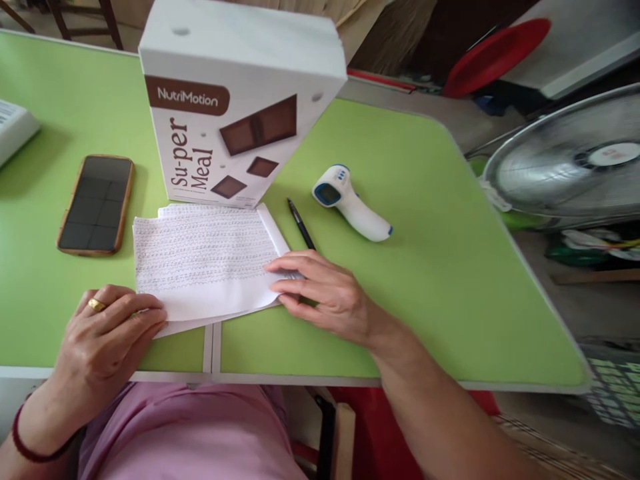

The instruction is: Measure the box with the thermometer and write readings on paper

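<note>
The sheets of paper (205,257) lie on the green table (450,267), directly in front of the person and at the foot of a white box (235,113). The step in hand appears to be handling or aligning these sheets. The hands are apart. The left hand (110,327) has its fingertips at the lower-left corner; the right hand (333,290) has its fingers over the right edge. Whether either hand pinches the paper or merely rests on it cannot be told, as the thumbs are not clearly visible.

Any further move of the sheets calls for light, even control at both edges, since the layers are offset and could slip or crease.

Legible markings: the box front reads "NutriMotion" on a brown band and "Su-per Meal" in brown, running vertically. Its small print is illegible. The top sheet carries close rows of script, too fine to read, above a blank lower strip.

Adjacent items: phone (97,205), screen dark, to the left; black pen (300,223) and white-and-blue thermometer (353,205) to the right.
</note>
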Tool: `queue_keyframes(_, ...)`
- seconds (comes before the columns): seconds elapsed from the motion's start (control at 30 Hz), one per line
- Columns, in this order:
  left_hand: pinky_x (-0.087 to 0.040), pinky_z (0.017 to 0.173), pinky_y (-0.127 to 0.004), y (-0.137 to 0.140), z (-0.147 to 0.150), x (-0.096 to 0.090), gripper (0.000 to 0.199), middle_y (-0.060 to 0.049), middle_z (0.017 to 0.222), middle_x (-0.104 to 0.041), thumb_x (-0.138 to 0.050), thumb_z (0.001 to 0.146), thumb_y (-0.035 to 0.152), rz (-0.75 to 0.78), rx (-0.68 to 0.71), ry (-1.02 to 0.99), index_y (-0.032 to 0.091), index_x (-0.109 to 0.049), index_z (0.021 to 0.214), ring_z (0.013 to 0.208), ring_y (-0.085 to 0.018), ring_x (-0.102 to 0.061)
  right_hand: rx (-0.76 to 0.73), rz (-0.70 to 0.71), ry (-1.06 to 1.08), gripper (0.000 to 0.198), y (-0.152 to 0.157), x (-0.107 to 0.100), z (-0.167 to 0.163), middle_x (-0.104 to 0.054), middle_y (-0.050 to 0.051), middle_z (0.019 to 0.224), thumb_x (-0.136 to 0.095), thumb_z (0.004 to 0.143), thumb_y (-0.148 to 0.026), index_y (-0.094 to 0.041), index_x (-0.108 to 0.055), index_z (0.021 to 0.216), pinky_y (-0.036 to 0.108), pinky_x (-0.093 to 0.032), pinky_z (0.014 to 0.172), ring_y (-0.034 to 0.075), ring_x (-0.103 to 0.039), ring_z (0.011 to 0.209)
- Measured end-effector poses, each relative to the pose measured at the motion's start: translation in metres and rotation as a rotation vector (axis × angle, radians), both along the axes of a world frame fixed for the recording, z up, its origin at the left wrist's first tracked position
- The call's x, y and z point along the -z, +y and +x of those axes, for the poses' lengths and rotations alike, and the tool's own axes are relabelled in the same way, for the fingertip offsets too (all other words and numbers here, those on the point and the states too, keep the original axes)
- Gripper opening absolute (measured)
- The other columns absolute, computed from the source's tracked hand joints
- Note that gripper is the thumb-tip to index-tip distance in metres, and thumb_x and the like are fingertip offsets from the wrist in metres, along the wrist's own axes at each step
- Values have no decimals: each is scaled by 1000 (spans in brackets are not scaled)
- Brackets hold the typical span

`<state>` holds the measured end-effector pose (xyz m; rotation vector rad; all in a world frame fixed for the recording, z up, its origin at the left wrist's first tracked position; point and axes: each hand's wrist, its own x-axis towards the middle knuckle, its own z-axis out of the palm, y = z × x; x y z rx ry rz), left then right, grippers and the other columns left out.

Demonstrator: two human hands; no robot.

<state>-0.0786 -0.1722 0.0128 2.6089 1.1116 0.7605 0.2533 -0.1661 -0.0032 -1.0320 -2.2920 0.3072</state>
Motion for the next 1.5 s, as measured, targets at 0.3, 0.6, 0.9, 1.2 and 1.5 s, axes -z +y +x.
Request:
queue_keyframes(0.3, -45, 74, -38, 1, -1, 1, 15, -9, 101, -62, -55, 96, 15, -41, -74, 49, 20, -69, 101, 84, -22, -59, 44, -160, 66, 13, 2, 2, 7, -69, 11, 108, -62, 90, -18, -22, -74, 88, 42, -57, 88, 22, -64, 106)
queue_keyframes(0.6, -43, 75, -38, 4, -3, 5, 15, -5, 98, -59, -54, 97, 27, -104, -175, 19, 23, -68, 94, 87, -22, -59, 122, -225, 53, 13, 2, 2, 7, -68, 10, 113, -61, 92, -22, -22, -72, 85, 44, -58, 93, 23, -63, 110)
queue_keyframes(0.9, -37, 75, -42, 9, 1, 3, 30, -7, 96, -61, -49, 97, 33, -153, -270, 82, 21, -69, 78, 90, -25, -59, 186, -214, 64, 16, -1, 2, 3, -67, 12, 117, -62, 90, -21, -20, -68, 76, 45, -58, 94, 25, -63, 111)
queue_keyframes(1.2, -36, 82, -49, 13, 5, 4, 33, -8, 95, -60, -50, 95, 37, -190, -306, 109, 20, -64, 71, 94, -28, -57, 233, -235, 53, 19, -2, 3, 1, -65, 13, 124, -60, 90, -25, -20, -67, 74, 46, -57, 96, 25, -63, 114)
queue_keyframes(1.5, -36, 82, -50, 14, 6, 3, 34, -8, 94, -61, -49, 94, 37, -194, -308, 124, 20, -63, 69, 92, -28, -57, 288, -173, 63, 18, -2, 6, -5, -67, 13, 122, -63, 89, -23, -20, -66, 71, 44, -59, 89, 24, -64, 108)
